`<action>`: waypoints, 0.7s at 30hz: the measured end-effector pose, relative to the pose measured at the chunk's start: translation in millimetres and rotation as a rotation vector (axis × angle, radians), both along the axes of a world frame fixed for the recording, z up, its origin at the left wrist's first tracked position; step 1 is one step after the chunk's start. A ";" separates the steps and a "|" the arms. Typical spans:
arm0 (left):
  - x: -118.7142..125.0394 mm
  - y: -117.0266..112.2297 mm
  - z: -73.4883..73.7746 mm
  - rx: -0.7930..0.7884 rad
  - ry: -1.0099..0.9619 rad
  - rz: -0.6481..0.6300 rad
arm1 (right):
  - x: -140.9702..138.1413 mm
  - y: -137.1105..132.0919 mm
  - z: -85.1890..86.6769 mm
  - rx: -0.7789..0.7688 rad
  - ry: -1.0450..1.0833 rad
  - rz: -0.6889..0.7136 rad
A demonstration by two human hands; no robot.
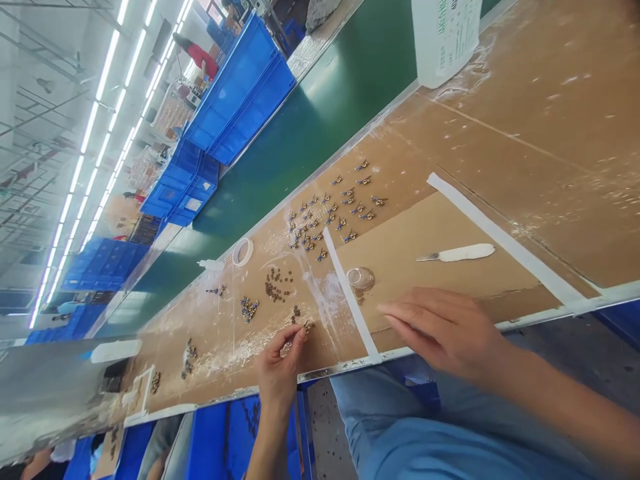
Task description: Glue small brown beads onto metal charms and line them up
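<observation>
My left hand [283, 363] is closed in a pinch near the table's front edge. At its thumb and index fingertips is a small dark piece [308, 326], too small to make out in detail. Just beyond lie a few loose brown pieces [296, 311] and a larger scatter of them [275, 287]. My right hand [445, 327] hovers over the cardboard sheet [395, 250], thumb and fingers pressed together; anything between them is hidden. Ahead of it sit a small clear dish [361, 279] and a white-handled knife [465, 253].
Several small blue-and-gold figures [331, 219] stand beyond the dish; more are heaped [249, 309] to the left. A tape roll [243, 252], a small white bottle [213, 265] and a large white jug [445, 40] are on the table. A green conveyor belt [320, 127] and blue crates [240, 87] lie beyond.
</observation>
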State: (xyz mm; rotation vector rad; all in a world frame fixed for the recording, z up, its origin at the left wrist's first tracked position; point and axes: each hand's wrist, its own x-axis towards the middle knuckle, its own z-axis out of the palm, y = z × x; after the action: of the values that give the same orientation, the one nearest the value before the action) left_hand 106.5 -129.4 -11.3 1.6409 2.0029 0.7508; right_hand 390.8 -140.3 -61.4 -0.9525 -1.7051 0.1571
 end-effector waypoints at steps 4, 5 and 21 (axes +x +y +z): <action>-1.9 5.8 1.5 0.016 0.053 -0.072 | 0.2 -1.1 -1.5 0.004 -0.031 -0.012; -2.2 7.0 1.9 0.015 0.063 -0.102 | 0.2 -1.1 -1.5 0.003 -0.038 -0.015; 0.9 12.2 7.0 0.023 0.195 -0.257 | -0.1 -0.2 0.6 0.009 -0.070 -0.044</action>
State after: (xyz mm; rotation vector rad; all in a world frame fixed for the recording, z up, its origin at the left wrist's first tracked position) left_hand 107.4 -117.3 -4.3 2.0040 1.8618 0.5397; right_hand 390.7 -140.5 -60.9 -0.9988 -1.7463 0.0880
